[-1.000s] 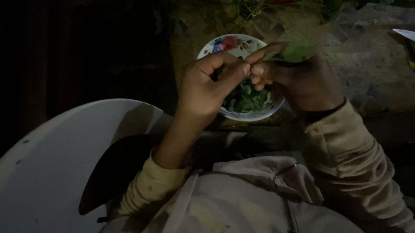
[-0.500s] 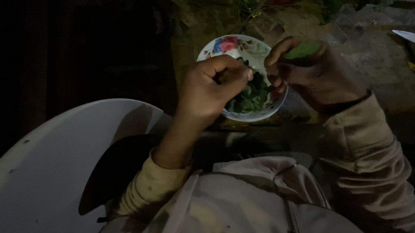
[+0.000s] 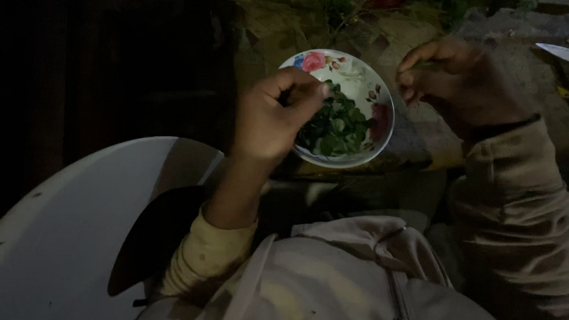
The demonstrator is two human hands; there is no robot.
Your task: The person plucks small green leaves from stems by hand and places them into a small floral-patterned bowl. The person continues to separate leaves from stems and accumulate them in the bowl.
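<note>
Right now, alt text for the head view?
A person's left hand hovers with pinched fingers over a white floral-rimmed bowl holding small dark green leaves, in dim light. The right hand, curled, is off to the bowl's right; whether it holds anything is unclear. A knife blade lies at the far right.

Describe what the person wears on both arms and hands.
Both hands are bare: no gloves or rings show on the left hand or the right hand. Each arm wears a long pale cream sleeve, ribbed at the cuff; the left sleeve is pushed up the forearm, the right sleeve reaches the wrist, where a dark band shows.
</note>
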